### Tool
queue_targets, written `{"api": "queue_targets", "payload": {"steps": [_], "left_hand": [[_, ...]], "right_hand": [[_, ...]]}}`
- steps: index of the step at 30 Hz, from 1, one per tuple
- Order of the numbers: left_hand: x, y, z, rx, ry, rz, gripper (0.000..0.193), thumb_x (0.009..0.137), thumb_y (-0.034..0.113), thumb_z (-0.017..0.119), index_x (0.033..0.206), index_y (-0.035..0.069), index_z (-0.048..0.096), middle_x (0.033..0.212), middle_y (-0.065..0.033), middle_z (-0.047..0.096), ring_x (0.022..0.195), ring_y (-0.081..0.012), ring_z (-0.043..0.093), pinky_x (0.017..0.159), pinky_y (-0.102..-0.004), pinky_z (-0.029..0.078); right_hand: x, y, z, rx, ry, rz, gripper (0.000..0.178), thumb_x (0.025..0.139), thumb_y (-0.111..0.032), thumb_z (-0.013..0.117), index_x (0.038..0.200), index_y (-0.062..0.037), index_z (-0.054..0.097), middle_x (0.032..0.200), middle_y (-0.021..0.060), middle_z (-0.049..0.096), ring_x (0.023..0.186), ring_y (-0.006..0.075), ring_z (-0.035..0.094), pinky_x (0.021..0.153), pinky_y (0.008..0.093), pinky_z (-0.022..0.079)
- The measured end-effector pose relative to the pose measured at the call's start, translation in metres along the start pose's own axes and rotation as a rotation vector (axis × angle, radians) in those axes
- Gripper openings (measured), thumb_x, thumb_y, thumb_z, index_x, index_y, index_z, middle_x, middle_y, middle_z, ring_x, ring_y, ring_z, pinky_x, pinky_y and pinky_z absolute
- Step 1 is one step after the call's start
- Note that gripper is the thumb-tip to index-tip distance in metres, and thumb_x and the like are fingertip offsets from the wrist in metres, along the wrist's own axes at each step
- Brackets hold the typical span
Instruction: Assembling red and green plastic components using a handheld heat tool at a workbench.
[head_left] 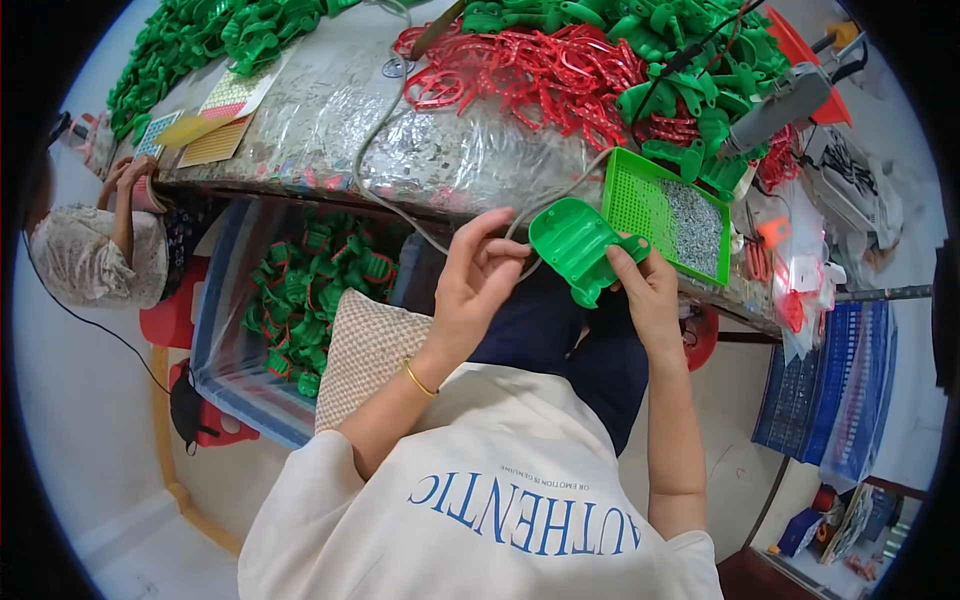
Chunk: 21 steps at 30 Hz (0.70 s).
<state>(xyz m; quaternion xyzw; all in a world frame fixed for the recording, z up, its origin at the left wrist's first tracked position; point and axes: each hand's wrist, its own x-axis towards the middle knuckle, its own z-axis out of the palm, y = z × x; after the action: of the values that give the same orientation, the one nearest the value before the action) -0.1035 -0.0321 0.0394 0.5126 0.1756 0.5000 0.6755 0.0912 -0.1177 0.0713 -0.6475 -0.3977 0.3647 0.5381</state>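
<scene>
My right hand [648,290] grips a curved green plastic shell [578,243] by its right edge, thumb on top. The shell is tilted with its ribbed hollow side toward me, above my lap. Just left of it, my left hand [475,275] is raised with fingers loosely bent and apart, and nothing shows in it. A bright green tray [612,185] lies beyond the shell on the table edge. Many tiny silvery metal pieces [693,225] fill its right part.
Red strap-like pieces [530,75] and green plastic parts [660,30] are heaped on the table [300,120]. A grey powered screwdriver [775,115] hangs at the right. A lined bin [225,330] of green-and-red pieces stands left of my lap. Another person [100,240] sits at the far left.
</scene>
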Motion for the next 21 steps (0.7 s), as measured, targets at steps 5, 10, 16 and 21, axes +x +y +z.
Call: {"api": "queue_targets", "payload": {"steps": [5, 10, 16, 21], "left_hand": [[0.005, -0.015, -0.007, -0.592, -0.064, -0.456, 0.05, 0.098, 0.039, 0.04, 0.135, 0.006, 0.039, 0.122, -0.0087, 0.055, 0.103, -0.0177, 0.057, 0.087, -0.0337, 0.047], [0.012, -0.021, -0.014, -0.801, -0.065, -0.681, 0.061, 0.097, 0.051, 0.036, 0.14, 0.008, 0.034, 0.129, -0.0095, 0.052, 0.113, -0.0203, 0.054, 0.093, -0.0384, 0.045], [0.012, -0.03, -0.016, -1.004, -0.111, -0.67, 0.067, 0.094, 0.052, 0.041, 0.143, 0.009, 0.026, 0.138, -0.0115, 0.044, 0.121, -0.0229, 0.049, 0.098, -0.0423, 0.042], [0.016, -0.03, -0.018, -0.943, -0.115, -0.63, 0.069, 0.092, 0.052, 0.048, 0.143, 0.009, 0.028, 0.138, -0.011, 0.044, 0.123, -0.024, 0.047, 0.1, -0.0425, 0.04]], "right_hand": [[-0.003, 0.0, 0.018, 0.021, 0.047, -0.017, 0.024, 0.092, -0.018, 0.061, 0.108, -0.0013, 0.062, 0.085, -0.0027, 0.06, 0.072, 0.004, 0.051, 0.063, 0.0205, 0.041], [0.008, 0.001, 0.011, 0.018, -0.071, -0.021, 0.022, 0.09, -0.018, 0.062, 0.105, -0.0018, 0.063, 0.081, -0.0036, 0.059, 0.07, 0.0033, 0.05, 0.061, 0.0192, 0.04], [0.014, 0.01, 0.009, -0.043, -0.105, 0.015, 0.021, 0.089, -0.018, 0.064, 0.102, -0.0024, 0.063, 0.079, -0.0035, 0.059, 0.068, 0.003, 0.05, 0.059, 0.0187, 0.041], [0.021, 0.009, 0.01, -0.037, -0.1, 0.036, 0.019, 0.089, -0.018, 0.064, 0.102, -0.0033, 0.063, 0.081, -0.003, 0.06, 0.07, 0.0034, 0.053, 0.059, 0.0197, 0.042]]}}
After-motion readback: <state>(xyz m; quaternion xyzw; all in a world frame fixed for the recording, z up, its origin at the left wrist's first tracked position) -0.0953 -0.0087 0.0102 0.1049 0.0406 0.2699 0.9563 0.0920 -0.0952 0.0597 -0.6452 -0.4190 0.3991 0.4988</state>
